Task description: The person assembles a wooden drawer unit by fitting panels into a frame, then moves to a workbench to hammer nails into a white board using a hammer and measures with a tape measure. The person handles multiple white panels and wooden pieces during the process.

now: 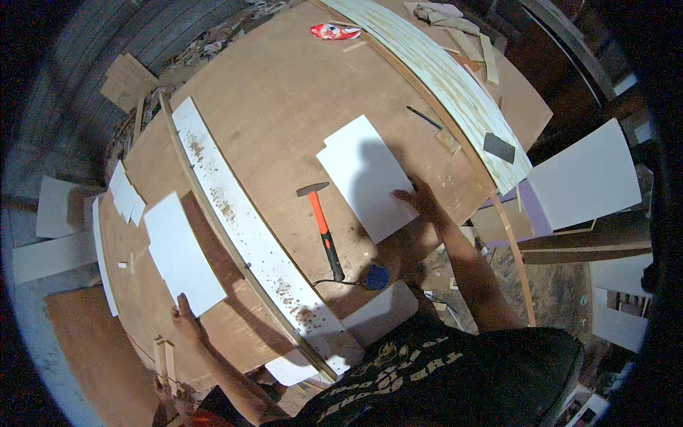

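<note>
Plywood table [284, 85], white panels [366, 174] [183, 252] under both hands' fingers [407, 193]

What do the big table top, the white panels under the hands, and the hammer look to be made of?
The table top looks like plywood: brown, matte, with faint grain and scuffs. The white panel under the right hand and the one at the left hand look like smooth, white-coated board, possibly laminate. The hammer seems to have a dark metal head and an orange-and-black handle, probably plastic or rubber.
</note>
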`<state>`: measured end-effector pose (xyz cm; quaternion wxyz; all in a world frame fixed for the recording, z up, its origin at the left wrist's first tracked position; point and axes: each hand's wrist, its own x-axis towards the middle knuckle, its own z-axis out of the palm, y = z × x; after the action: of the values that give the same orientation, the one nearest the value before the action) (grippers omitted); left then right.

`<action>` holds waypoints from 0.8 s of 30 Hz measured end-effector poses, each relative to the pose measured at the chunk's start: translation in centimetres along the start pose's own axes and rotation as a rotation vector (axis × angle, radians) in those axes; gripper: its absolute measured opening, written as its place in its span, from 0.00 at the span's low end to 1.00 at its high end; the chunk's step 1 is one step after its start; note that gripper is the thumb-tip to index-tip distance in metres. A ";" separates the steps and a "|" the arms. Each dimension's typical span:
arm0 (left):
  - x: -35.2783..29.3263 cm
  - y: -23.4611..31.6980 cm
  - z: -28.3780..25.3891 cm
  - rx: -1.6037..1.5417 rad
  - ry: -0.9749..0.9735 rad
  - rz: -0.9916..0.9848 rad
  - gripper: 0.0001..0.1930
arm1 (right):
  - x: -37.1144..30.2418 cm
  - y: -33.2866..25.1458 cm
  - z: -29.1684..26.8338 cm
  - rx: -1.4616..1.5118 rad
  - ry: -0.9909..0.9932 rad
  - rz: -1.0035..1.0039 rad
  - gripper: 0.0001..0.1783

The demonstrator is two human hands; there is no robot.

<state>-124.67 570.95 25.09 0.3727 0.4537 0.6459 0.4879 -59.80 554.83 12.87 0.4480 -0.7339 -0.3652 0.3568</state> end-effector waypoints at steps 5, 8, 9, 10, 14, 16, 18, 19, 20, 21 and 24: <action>-5.5 2.3 10.0 -0.259 0.010 -0.118 0.23 | -0.6 0.3 0.0 -0.233 0.161 -0.055 0.40; -7.4 3.0 20.5 -0.451 -0.186 -0.173 0.24 | -2.4 1.0 0.5 -0.489 0.268 -0.189 0.44; -7.9 3.2 24.3 -0.537 -0.224 -0.204 0.24 | -3.3 1.1 0.8 -0.587 0.328 -0.206 0.46; -8.0 3.6 27.7 -0.530 -0.251 -0.238 0.23 | -4.5 1.1 1.3 -0.534 0.338 -0.270 0.48; -9.1 4.7 41.8 -0.630 -0.422 -0.333 0.20 | -8.8 0.1 3.9 -0.475 0.400 -0.196 0.54; -9.9 4.8 48.9 -0.586 -0.424 -0.327 0.26 | -9.5 -0.2 4.4 -0.423 0.375 -0.110 0.55; -10.9 4.8 55.1 -0.443 -0.517 -0.361 0.32 | -9.3 0.2 4.4 -0.269 0.376 -0.144 0.56; -12.2 5.0 58.6 -0.510 -0.439 -0.442 0.31 | -9.0 0.7 4.4 -0.294 0.342 -0.051 0.55; -13.3 5.1 60.2 -0.582 -0.667 -0.454 0.28 | -8.5 1.4 4.4 -0.328 0.344 -0.040 0.55; -14.4 5.4 61.3 -0.527 -0.828 -0.402 0.21 | -8.2 2.3 4.4 -0.365 0.345 -0.029 0.54; -16.3 6.1 59.6 -0.089 -1.176 0.193 0.16 | -7.4 5.6 4.6 -0.231 0.373 -0.259 0.48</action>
<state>-63.15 573.55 16.92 0.6405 0.6883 0.2660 0.2129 -66.01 548.46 7.63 0.4627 -0.7805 -0.4055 0.1106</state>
